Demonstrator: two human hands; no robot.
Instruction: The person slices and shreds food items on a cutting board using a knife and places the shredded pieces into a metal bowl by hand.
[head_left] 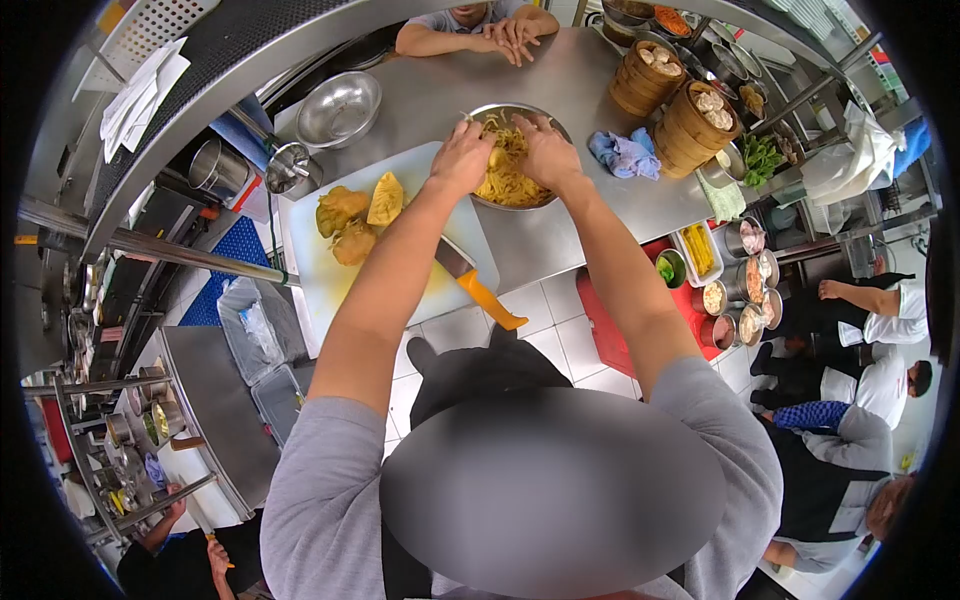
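A round metal bowl (520, 206) of yellow vegetable shreds (508, 178) stands on the steel counter. My left hand (465, 155) is at the bowl's left side, its fingers curled into the shreds. From the right, my right hand (548, 153) reaches over the rim with bent fingers among the shreds; its fingertips are partly hidden. On the white cutting board (310, 270), left of the bowl, lie a cut yellow wedge (386, 200) and brownish-yellow vegetable chunks (345, 215). A knife (480, 288) rests on the board under my left forearm, its yellow handle jutting past the front edge.
An empty metal bowl (338, 110) stands behind the board. Bamboo steamers (690, 135) and a crumpled blue cloth (624, 155) lie to the right. Small metal tubs (715, 298) hold ingredients. A person's hands (510, 42) rest across the counter; other people stand at right.
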